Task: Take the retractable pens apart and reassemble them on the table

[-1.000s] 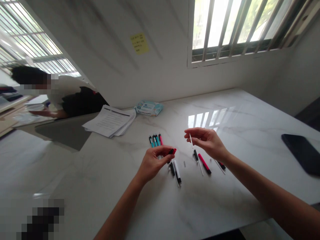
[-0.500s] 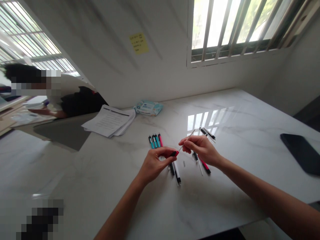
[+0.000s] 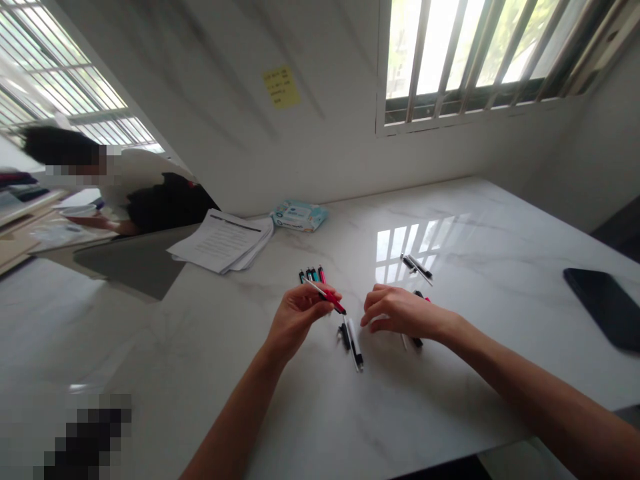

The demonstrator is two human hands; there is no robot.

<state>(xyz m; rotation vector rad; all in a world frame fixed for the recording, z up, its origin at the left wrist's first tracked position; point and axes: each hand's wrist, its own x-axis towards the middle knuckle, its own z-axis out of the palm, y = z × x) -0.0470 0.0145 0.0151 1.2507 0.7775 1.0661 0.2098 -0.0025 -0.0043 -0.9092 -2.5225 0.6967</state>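
Observation:
My left hand (image 3: 299,315) pinches a red pen barrel (image 3: 334,301) with black ends, held tilted above the table. A thin white refill (image 3: 314,285) sticks out of its upper left end. To the right, my right hand (image 3: 395,312) is low over the tabletop, fingers curled and thumb a little apart from them. Whether a small part lies under its fingertips I cannot tell. Between the hands lie a white pen barrel (image 3: 353,337) and a black pen part (image 3: 345,336). Beneath the right hand, a black-ended pen part (image 3: 418,343) is partly hidden.
Several assembled pens (image 3: 313,273) stand in a row behind my left hand. More black and white pen parts (image 3: 417,265) lie farther back. Papers (image 3: 220,241), a wipes pack (image 3: 300,216) and a phone (image 3: 603,307) rest on the marble table (image 3: 200,373). Another person (image 3: 145,190) sits at left.
The refill has left my right hand and now sits in the red barrel. My left hand has turned the barrel and moved slightly left. My right hand has lowered toward the table.

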